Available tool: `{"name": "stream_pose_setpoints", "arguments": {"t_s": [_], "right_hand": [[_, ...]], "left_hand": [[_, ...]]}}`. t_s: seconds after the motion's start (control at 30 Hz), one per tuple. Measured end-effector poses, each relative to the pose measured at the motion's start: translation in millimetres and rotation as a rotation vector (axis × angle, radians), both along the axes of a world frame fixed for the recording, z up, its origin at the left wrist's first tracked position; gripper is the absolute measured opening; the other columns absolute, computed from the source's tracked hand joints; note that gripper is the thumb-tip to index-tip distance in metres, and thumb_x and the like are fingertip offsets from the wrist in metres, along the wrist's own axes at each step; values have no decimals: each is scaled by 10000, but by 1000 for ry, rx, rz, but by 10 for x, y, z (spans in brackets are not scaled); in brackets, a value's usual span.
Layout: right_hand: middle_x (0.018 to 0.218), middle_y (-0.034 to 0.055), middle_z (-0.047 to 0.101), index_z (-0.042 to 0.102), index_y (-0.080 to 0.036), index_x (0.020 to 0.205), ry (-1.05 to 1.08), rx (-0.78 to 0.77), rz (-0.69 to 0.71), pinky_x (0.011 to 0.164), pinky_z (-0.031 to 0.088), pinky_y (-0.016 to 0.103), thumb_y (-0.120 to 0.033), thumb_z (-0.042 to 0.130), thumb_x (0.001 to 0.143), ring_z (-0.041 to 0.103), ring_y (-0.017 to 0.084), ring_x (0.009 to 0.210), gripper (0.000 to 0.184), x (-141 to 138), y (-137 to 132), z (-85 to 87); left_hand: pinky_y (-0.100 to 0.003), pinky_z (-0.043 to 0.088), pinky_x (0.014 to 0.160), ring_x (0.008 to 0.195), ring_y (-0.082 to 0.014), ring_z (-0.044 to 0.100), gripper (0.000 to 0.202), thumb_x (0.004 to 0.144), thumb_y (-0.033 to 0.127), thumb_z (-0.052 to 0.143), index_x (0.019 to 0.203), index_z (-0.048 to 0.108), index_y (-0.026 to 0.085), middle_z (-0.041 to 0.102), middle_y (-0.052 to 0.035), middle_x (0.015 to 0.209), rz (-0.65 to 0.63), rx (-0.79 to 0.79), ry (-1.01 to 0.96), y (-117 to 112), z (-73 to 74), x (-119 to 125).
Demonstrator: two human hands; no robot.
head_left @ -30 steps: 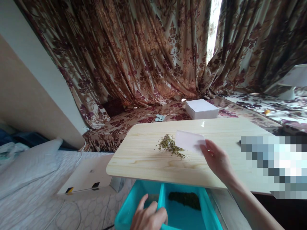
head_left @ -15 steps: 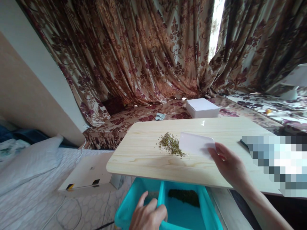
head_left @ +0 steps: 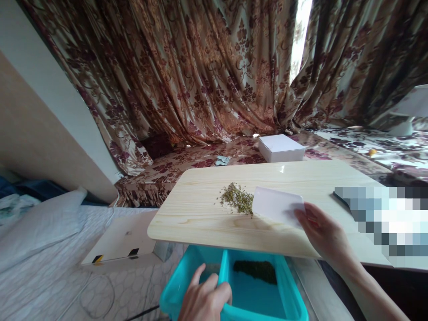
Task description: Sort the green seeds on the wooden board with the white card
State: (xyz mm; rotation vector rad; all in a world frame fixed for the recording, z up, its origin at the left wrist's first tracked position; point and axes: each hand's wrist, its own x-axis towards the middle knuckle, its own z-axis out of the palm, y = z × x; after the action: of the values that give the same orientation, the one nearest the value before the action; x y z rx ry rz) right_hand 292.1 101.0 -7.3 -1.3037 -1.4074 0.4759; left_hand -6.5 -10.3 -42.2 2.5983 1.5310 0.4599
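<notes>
In my right hand [head_left: 324, 229] is a flat white plastic scraper [head_left: 277, 205], pinched at its right end between thumb and fingers. Its left edge touches a loose pile of small green seed-like pieces [head_left: 236, 197] on the pale wooden tabletop [head_left: 194, 223]. Below the table's near edge, my left hand [head_left: 207, 296] grips the divider of a turquoise two-part tub [head_left: 297, 294], one finger stretched forward. Dark green material [head_left: 256, 269] lies at the far end of the tub's right compartment. The left compartment's contents are partly hidden by my hand.
A blurred-out object [head_left: 388, 218] lies on the table's right side. Behind the table, a white box [head_left: 281, 149] and a small folded cloth or paper [head_left: 222, 160] sit on a patterned surface. A pale box [head_left: 123, 238] stands on the bed at left.
The scraper in my right hand has shifted slightly right relative to the pile, and the pile's near right edge looks more gathered. My left hand stays on the tub.
</notes>
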Motion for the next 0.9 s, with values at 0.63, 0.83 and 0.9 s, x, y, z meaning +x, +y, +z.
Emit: {"name": "stream_pose_setpoints", "arguments": {"t_s": [0.63,0.83,0.9], "right_hand": [[767,68,745,630,-224,825,48,-32,68,593,591,295,-514,629,745,716,223,684,302,-60,-54,86],[752,51,750,637,-240,822,87,-48,40,606,598,306,-475,654,715,725,235,699,258,-10,-122,101],[766,52,753,636,-242,824,95,-65,50,606,598,305,-454,656,709,726,238,708,242,-9,-138,89]], "left_hand": [[-501,422,988,595,-159,575,266,725,433,718,708,529,248,490,71,655,17,-15,-29,-33,89,13],[-514,405,1004,639,-169,602,312,637,381,823,716,552,246,514,76,677,28,-59,-49,-36,83,4],[-522,401,1004,657,-174,608,326,629,391,834,720,557,245,518,75,683,39,-72,-44,-39,81,3]]}}
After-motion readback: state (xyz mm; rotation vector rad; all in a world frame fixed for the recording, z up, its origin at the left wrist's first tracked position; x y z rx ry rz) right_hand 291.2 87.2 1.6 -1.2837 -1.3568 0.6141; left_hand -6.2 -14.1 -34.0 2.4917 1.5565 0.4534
